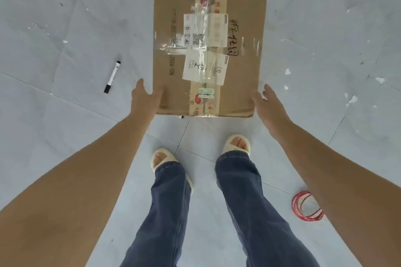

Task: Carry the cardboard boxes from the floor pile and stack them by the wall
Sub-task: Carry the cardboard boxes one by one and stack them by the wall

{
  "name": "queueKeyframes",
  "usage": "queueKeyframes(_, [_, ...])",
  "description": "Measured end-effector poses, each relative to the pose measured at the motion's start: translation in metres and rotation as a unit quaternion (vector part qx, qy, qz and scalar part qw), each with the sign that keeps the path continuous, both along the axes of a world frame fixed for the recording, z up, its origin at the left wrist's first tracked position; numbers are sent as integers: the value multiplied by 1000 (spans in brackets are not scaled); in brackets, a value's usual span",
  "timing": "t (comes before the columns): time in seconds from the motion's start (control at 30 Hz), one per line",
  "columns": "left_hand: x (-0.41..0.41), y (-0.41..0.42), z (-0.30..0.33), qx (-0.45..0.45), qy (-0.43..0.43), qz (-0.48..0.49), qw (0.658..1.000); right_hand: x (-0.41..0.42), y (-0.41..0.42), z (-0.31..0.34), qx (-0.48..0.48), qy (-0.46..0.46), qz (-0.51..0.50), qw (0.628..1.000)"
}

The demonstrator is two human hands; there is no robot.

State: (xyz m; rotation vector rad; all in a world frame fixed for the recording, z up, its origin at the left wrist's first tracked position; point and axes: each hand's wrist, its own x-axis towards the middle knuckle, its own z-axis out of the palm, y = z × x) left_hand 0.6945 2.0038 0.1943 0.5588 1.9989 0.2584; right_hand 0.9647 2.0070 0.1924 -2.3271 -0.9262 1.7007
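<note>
A brown cardboard box (pixel 236 28) with clear tape and white shipping labels on its top lies on the pale tiled floor straight ahead of me. My left hand (pixel 144 97) is at the box's near left corner, fingers straight, the thumb side touching its left edge. My right hand (pixel 268 102) is beside the near right corner with straight fingers, a small gap showing between it and the box. Neither hand grips anything. Only this one box is in view; no wall or stack shows.
A black-and-white marker (pixel 112 76) lies on the floor left of the box. Another marker's tip (pixel 180 117) peeks out under the box's near edge. A coil of red wire (pixel 306 206) lies at the right by my leg. My slippered feet stand just behind the box.
</note>
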Motion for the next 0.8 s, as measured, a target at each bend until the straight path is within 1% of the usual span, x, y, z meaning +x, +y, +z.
queueKeyframes(0.07, [-8,1,-37,-14,-101,40,994,-4,-7,-34,9,35,-15,999])
queueKeyframes(0.1, [-11,-1,-48,-10,-137,54,989,-6,-12,-46,20,54,-36,998])
queueKeyframes(0.17, [-15,-8,-61,20,-168,81,982,-9,-21,-61,53,81,-83,992])
queueKeyframes(0.23, [-14,-15,-64,47,-202,104,973,-10,-26,-66,68,101,-108,987])
queueKeyframes(0.3, [-9,-17,-61,62,-235,118,963,-9,-22,-62,48,134,-141,980])
queueKeyframes(0.37, [-5,-12,-50,58,-241,118,962,-5,-12,-51,23,155,-182,971])
queueKeyframes(0.47, [-4,8,-21,42,-230,89,968,4,11,-17,23,143,-178,973])
queueKeyframes(0.53, [-4,22,7,51,-251,72,964,11,27,15,35,137,-182,973])
queueKeyframes(0.6, [-3,36,41,62,-275,55,958,16,38,50,44,152,-209,965])
queueKeyframes(0.7, [-1,45,97,64,-295,26,953,22,35,108,38,156,-230,960])
queueKeyframes(0.8, [-2,42,155,69,-289,15,955,23,13,166,57,149,-234,959])
